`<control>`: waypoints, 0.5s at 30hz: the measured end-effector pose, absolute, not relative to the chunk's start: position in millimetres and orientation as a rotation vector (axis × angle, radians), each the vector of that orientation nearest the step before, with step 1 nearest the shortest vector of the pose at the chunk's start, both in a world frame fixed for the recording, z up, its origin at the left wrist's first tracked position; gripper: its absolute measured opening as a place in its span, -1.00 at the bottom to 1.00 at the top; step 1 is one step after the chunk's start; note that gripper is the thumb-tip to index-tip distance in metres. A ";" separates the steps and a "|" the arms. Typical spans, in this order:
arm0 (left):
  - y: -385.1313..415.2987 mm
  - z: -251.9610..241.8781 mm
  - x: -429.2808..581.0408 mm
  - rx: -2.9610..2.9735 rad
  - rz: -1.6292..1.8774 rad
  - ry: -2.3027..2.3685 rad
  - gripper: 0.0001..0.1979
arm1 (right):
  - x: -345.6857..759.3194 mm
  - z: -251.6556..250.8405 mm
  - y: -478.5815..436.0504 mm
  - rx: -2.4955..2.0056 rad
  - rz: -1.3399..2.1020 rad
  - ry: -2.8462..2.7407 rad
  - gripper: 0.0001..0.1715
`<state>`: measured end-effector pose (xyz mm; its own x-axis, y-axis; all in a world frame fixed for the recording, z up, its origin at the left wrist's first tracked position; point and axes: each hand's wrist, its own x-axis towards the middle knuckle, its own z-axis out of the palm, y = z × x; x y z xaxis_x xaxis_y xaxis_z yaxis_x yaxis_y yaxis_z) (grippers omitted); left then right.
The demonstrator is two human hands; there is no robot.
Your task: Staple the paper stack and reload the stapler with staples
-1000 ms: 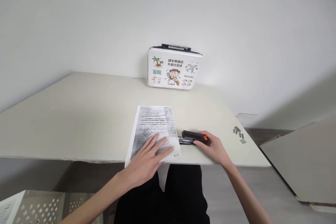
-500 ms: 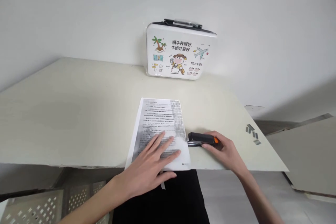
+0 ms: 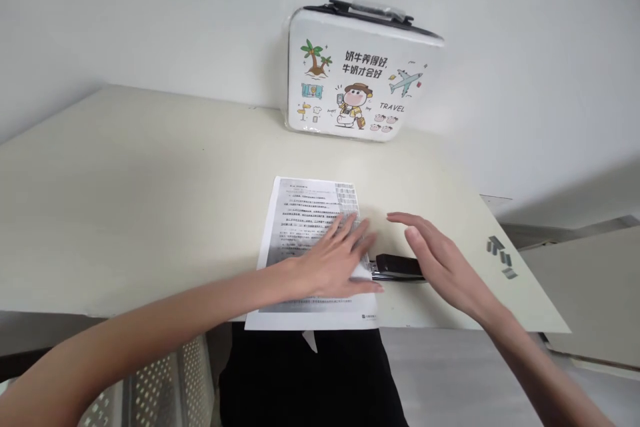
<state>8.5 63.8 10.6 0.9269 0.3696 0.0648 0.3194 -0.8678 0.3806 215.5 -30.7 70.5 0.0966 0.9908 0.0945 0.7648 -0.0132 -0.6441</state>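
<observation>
White printed case (image 3: 363, 77): standing, table (image 3: 150, 207) rear | pale wall (image 3: 150, 13): behind | perforated panels (image 3: 155, 383): lower left

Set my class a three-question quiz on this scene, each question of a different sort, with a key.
1. True or false: the left hand partly covers the printed sheet.
2. Which is closer to the right hand: (A) the grey strips, or (B) the black stapler?
3. Fill in: the white case shows the word ____ in capital letters.
Key: 1. true; 2. B; 3. TRAVEL.
</observation>
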 end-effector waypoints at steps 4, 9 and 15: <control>62.1 1.3 6.8 2.712 0.278 0.492 -0.05 | 195.5 66.3 -16.6 -1.825 0.569 -1.855 -0.40; 63.3 -1.7 5.4 2.703 0.310 0.483 -0.05 | 189.8 61.8 -9.6 -1.882 0.587 -1.950 -0.37; 61.9 -4.3 7.2 2.711 0.312 0.498 -0.06 | 190.9 59.7 -8.3 -1.938 0.599 -1.960 -0.37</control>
